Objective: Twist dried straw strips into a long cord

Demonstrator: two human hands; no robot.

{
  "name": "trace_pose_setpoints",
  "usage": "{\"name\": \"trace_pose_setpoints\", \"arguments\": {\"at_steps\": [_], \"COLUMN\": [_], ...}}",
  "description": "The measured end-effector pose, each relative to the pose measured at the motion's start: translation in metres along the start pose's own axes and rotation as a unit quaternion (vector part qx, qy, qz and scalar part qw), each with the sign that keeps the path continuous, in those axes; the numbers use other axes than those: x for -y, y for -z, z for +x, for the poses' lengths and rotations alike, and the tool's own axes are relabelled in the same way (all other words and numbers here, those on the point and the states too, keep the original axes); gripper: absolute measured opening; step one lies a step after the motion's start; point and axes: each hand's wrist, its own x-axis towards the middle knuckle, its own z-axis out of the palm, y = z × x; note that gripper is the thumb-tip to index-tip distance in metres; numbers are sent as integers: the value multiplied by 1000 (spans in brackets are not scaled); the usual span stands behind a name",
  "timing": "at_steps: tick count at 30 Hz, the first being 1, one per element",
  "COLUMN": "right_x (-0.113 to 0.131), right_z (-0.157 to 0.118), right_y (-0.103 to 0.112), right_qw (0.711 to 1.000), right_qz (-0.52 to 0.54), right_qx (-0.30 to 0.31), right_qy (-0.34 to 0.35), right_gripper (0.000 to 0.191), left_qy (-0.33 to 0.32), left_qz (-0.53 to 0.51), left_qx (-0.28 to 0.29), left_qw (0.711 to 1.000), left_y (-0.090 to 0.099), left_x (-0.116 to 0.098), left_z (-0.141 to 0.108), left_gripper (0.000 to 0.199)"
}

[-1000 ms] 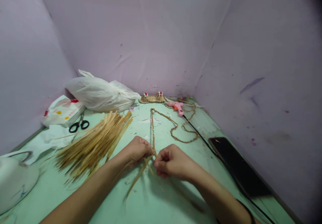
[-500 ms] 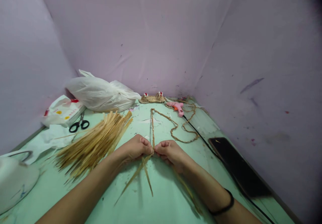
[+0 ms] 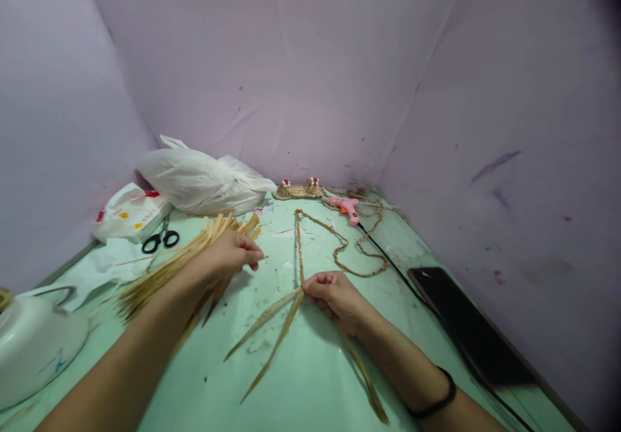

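My right hand (image 3: 334,297) is closed, thumb and fingers pinching the lower end of a thin braided straw cord (image 3: 299,251). Loose straw strands (image 3: 279,335) fan out from that end toward the lower left, and another strand (image 3: 366,380) trails below my right wrist. The cord runs up the table, bends at its top and loops away to the right. Over the right side of a bundle of dry straw (image 3: 160,280) hovers my left hand (image 3: 235,254), its fingers loosely bent and slightly apart, with nothing visible in them.
Scissors (image 3: 161,241) lie by a white box (image 3: 138,212) and a white plastic bag (image 3: 204,183). A woven straw piece (image 3: 297,191) and a pink glue gun (image 3: 347,209) are at the back. The gun's cable passes a black phone (image 3: 466,322). A white rounded object (image 3: 39,348) stands left.
My left hand has let go of the cord's end and moved up and left over the straw bundle. My right hand keeps its pinch; the loose strands have spread apart leftward.
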Motion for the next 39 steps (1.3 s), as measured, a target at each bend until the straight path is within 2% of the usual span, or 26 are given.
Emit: {"name": "trace_pose_setpoints", "arguments": {"at_steps": [2,4,8,11,15,18,20,23,25,27,29,31,33,36,39], "right_x": [0,-1,-3,-3,-4,-5,-4,-4,-5,-5,-5,-4,-3,-2,-2], "right_z": [0,1,2,2,2,2,2,2,3,3,3,2,2,3,4], "right_y": [0,1,2,2,2,2,2,2,2,2,2,1,1,2,5], "right_qw": [1000,1000,1000,1000,1000,1000,1000,1000,1000,1000,1000,1000,1000,1000,1000], "right_qz": [-5,-7,-6,-12,-21,-14,-8,-6,-8,-6,-4,0,2,-1,-8], "right_qx": [-2,1,10,8,15,18,14,8,9,9,6,5,7,4,10], "right_qy": [-1,-4,-1,1,0,0,2,-1,1,3,2,5,10,5,-3], "right_gripper": [12,11,11,13,14,12,11,11,12,11,9,8,8,7,7], "left_qy": [-5,-3,17,5,-23,16,40,19,-23,-55,-67,-80,-110,-142,-136], "left_qz": [22,42,65,104,193,296,335,326,286,241,216,210,201,192,215], "left_qx": [-98,-163,-234,-252,-191,-192,-201,-173,-98,16,125,191,194,118,69], "left_qw": [995,986,970,962,962,935,920,929,953,969,966,956,954,964,965], "left_y": [11,22,38,37,11,-9,-12,-4,2,4,0,-8,-17,-29,-42], "left_x": [1,2,3,5,11,15,16,12,7,0,-6,-10,-11,-11,-11], "left_z": [3,4,-2,-3,5,12,13,9,1,-9,-18,-24,-25,-21,-18], "left_gripper": [19,18,11,10,15,20,21,21,18,14,13,15,18,19,19]}}
